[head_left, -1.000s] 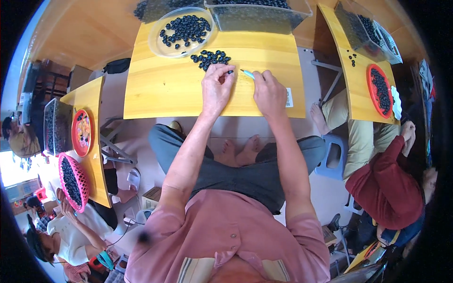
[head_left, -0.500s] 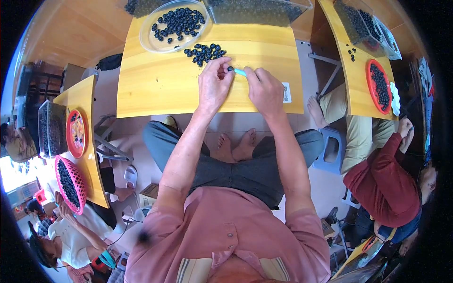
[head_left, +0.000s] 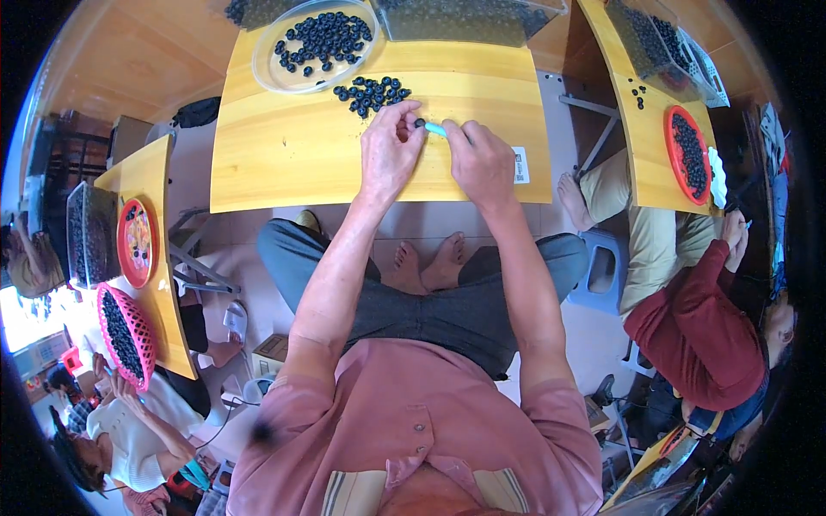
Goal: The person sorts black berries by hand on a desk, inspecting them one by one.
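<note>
Between the thumb and fingers of my left hand (head_left: 389,153) is a small black round bead-like piece (head_left: 420,123). My right hand (head_left: 482,163) is closed round a slim tool with a turquoise handle (head_left: 436,130). The tool's tip meets the bead-like piece, and its fine end is too small to make out. Just beyond my left hand, a loose heap of similar black pieces (head_left: 373,95) lies on the yellow wooden table (head_left: 292,163). Farther back on the left, a clear round tray (head_left: 262,58) holds many more.
A clear bin (head_left: 465,26) of dark pieces stands at the table's back edge. A white label (head_left: 520,165) lies to the right of my right hand. Co-workers sit on both sides, with an orange tray (head_left: 671,142) on the right table and a pink basket (head_left: 148,331) at left.
The view shifts very slightly. Both hands keep the same grip on the bead-like piece and the tool, with hardly any visible movement. The left co-worker's hands shift near the pink basket.
</note>
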`<state>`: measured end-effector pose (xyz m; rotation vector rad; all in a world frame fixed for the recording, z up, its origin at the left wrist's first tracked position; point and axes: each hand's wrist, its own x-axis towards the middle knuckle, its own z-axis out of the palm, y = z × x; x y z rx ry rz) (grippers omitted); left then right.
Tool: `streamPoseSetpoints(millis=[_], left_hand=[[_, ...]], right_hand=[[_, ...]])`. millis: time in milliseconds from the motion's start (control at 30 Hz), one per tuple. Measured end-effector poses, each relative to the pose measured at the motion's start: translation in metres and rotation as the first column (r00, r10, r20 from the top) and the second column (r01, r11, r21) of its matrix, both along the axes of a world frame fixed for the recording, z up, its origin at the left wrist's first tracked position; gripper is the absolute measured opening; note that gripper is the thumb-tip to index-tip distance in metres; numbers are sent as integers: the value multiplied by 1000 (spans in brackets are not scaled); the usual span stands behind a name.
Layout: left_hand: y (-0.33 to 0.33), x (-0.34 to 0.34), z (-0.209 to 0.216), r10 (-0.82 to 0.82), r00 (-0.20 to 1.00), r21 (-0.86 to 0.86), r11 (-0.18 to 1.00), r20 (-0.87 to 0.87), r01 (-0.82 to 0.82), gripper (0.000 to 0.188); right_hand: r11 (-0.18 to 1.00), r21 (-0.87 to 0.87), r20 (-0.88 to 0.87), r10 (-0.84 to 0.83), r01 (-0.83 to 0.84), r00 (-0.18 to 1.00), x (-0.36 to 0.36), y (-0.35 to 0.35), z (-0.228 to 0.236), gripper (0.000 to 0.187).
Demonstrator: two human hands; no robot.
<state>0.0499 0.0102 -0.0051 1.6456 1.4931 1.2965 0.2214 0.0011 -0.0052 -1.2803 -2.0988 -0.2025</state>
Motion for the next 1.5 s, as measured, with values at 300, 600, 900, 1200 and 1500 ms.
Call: streamPoseSetpoints(millis=[300, 600, 900, 1200, 1500], left_hand=[[1, 1, 5, 12, 991, -135, 991, 130, 6, 36], [-3, -5, 3, 25, 996, 81, 996, 84, -32, 22], [-3, -3, -4, 31, 988, 61, 997, 150, -41, 12], [0, -5, -9, 55, 978, -84, 996, 201, -39, 20], [2, -5, -11, 77, 974, -28, 997, 214, -72, 19]], right_hand=[[997, -41, 35, -63, 64, 997, -1, 3, -2, 19], [985, -120, 46, -122, 127, 991, -3, 7, -4, 19], [989, -88, 18, -115, 116, 993, 1, 2, -5, 23], [990, -81, 18, -118, 119, 993, 1, 2, -5, 23], [991, -79, 5, -110, 110, 994, 1, 1, -4, 22]])
